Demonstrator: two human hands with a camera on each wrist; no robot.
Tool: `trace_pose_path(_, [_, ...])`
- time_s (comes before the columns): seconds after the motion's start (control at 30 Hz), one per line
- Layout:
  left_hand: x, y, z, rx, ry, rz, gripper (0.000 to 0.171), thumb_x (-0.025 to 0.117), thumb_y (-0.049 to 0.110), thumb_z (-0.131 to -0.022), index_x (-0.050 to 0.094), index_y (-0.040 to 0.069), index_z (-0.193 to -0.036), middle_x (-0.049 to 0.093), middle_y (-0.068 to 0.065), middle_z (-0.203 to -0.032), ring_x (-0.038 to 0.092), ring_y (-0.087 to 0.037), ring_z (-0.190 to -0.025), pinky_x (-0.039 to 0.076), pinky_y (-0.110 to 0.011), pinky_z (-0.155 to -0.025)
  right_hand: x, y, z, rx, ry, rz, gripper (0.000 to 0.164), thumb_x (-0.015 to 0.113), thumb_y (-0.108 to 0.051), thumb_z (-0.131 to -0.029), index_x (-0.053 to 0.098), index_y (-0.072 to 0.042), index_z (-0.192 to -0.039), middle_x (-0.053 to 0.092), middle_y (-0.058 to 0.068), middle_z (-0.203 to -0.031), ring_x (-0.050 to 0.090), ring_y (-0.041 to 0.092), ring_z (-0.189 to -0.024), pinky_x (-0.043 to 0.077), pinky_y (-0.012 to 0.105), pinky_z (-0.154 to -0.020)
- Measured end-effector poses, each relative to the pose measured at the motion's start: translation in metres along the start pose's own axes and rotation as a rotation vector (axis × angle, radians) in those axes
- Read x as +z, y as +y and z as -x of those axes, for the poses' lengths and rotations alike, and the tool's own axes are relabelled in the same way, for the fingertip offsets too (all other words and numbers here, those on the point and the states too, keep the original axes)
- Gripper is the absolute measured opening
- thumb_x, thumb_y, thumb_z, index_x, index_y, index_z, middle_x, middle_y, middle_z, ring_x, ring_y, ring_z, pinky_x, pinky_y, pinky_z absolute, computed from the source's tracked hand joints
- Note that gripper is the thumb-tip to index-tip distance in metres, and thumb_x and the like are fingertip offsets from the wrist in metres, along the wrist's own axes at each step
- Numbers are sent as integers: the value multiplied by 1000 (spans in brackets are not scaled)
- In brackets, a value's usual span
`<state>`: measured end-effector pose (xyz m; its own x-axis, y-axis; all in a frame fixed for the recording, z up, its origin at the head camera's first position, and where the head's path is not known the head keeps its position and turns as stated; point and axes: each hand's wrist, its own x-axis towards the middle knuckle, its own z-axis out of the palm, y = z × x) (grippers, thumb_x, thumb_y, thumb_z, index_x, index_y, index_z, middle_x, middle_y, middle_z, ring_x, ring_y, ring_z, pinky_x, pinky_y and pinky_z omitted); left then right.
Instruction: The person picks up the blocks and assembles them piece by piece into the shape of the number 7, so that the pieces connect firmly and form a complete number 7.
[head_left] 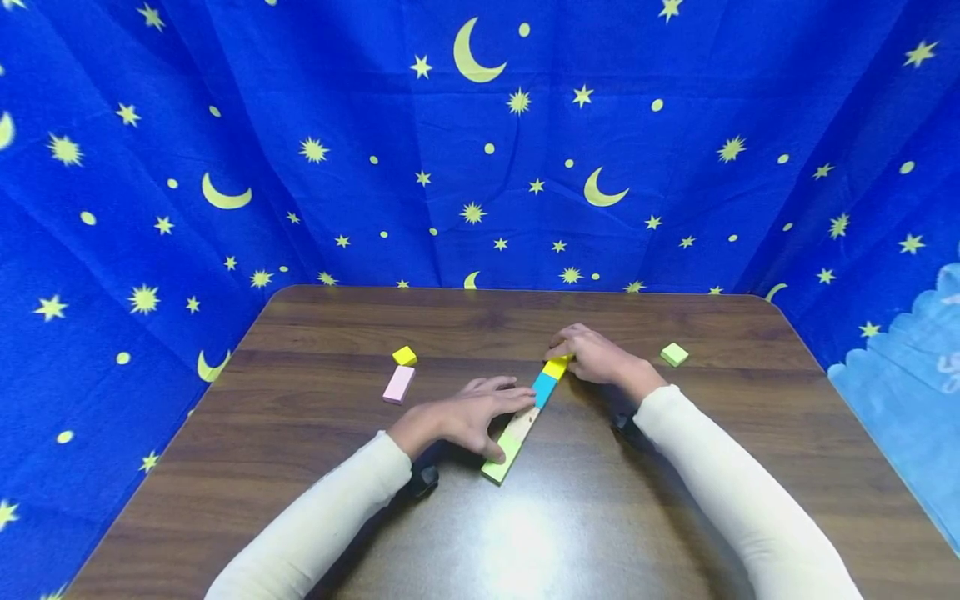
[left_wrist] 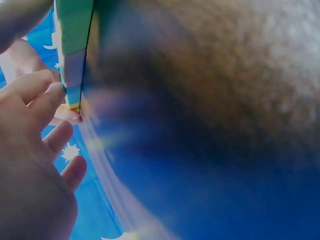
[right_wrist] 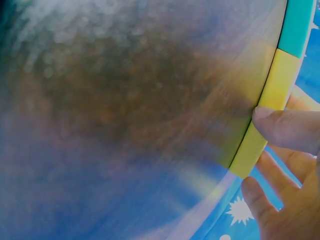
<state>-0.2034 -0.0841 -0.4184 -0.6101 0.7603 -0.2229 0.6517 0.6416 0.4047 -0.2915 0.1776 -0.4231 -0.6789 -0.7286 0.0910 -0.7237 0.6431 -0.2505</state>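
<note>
Four-coloured blocks lie end to end in a slanting row on the table: a light green block point(head_left: 495, 472) nearest me, then a plain wooden block point(head_left: 524, 422), a blue block point(head_left: 545, 389) and a yellow block point(head_left: 556, 367) at the far end. My left hand point(head_left: 474, 414) spreads over the row's left side, its thumb on the green block and its fingertips reaching the row near the blue one. At the far end, my right hand point(head_left: 597, 356) pinches the yellow block between thumb and fingers. The right wrist view shows that thumb point(right_wrist: 285, 127) against the block's side.
Left of the row, a pink block point(head_left: 399, 385) lies just in front of a small yellow block point(head_left: 405, 356). Farther right sits a small light green block point(head_left: 674, 354). Behind the brown wooden table point(head_left: 300, 350) hangs a blue star-patterned cloth point(head_left: 390, 125).
</note>
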Motion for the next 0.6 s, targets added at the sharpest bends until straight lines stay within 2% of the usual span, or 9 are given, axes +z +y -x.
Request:
trace_pose_path(0.27, [2,-1,0,10,10,-4,89,78,35,-80,34,19,-155,24,6,-166,19,-28,-154,19,-53,-124,0,0,0,-4,-1,-8,44,61,12,-81,74,-9,-117,68,20,-122,57,42,-119,47,57,-104])
trace_pose_path(0.43, [1,-1,0,10,11,-56,88,77,42,-81,35,20,-155,25,6,-166,29,-29,-150,25,-51,-122,1,1,-2,-20,3,-6,45,62,13,-80,74,-9,-118,68,20,-122,57,43,-120,46,58,-104])
trace_pose_path(0.6, [-1,-1,-1,-5,-22,-88,88,75,46,-83,33,22,-156,22,10,-167,29,-30,-150,25,-51,-122,2,1,-2,-22,5,1,46,61,13,-79,74,-9,-118,68,20,-122,57,43,-119,46,57,-104])
